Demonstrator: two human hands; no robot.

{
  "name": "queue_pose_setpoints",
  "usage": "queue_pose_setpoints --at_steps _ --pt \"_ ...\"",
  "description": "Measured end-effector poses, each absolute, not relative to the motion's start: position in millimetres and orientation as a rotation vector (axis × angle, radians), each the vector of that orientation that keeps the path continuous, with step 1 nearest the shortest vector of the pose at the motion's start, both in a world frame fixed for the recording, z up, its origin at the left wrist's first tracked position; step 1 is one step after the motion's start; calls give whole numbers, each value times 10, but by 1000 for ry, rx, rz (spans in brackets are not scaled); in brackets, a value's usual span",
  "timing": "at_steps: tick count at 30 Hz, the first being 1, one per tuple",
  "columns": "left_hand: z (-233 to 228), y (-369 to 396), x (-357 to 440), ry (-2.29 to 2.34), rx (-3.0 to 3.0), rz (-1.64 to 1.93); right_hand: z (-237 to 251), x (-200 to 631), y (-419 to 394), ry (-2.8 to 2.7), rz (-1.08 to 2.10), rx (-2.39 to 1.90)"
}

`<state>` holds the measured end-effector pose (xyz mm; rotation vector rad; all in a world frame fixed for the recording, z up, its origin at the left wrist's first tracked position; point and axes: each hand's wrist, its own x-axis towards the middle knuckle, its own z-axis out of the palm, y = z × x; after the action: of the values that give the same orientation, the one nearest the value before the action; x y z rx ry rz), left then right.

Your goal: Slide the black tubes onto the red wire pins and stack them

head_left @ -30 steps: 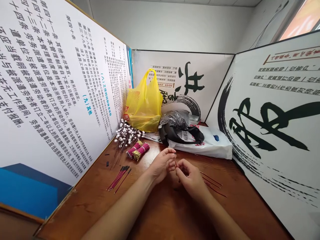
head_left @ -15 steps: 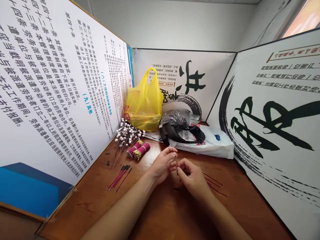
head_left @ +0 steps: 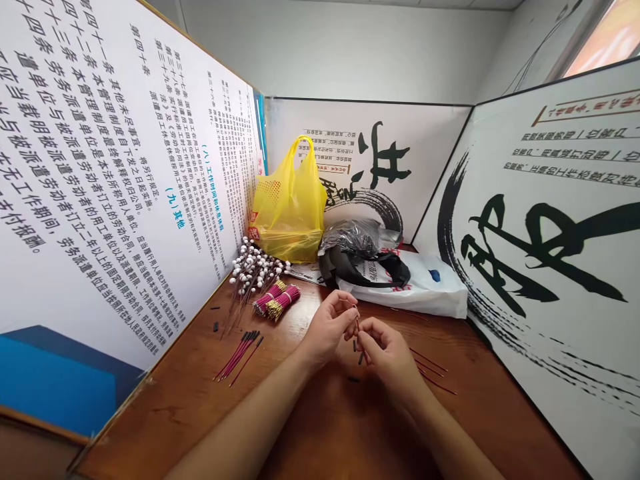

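Note:
My left hand (head_left: 327,327) and my right hand (head_left: 385,350) meet over the middle of the brown wooden table (head_left: 320,427). Between their fingertips they pinch a thin red wire stem (head_left: 356,328) with short black tube pieces (head_left: 361,358) hanging just below. One small black piece (head_left: 353,379) lies on the table under my hands. A few loose red stems (head_left: 430,373) lie to the right of my right hand. A fanned pile of red stems with black tips (head_left: 240,353) lies to the left.
Bundles of pink and gold-tipped wires (head_left: 277,301) and white-beaded sprigs (head_left: 250,267) sit at the back left. A yellow plastic bag (head_left: 290,207), a black bag (head_left: 360,250) and a white bag (head_left: 430,287) stand at the back. Printed boards (head_left: 100,180) wall in the table on three sides.
My hands have shifted slightly and the fingers have reworked their pinch on the stem. A black tube piece now shows hanging below my fingers.

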<state>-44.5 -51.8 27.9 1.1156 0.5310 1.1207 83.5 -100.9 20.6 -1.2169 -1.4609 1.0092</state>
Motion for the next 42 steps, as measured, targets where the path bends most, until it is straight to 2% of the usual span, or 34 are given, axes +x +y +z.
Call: queue_pose_setpoints --at_steps 19,42 --pt "368 -557 -492 614 1395 1206 298 756 -1128 -1382 864 -1231" --pt "347 -557 -489 656 1389 1170 308 746 -1116 -1399 808 -1261"
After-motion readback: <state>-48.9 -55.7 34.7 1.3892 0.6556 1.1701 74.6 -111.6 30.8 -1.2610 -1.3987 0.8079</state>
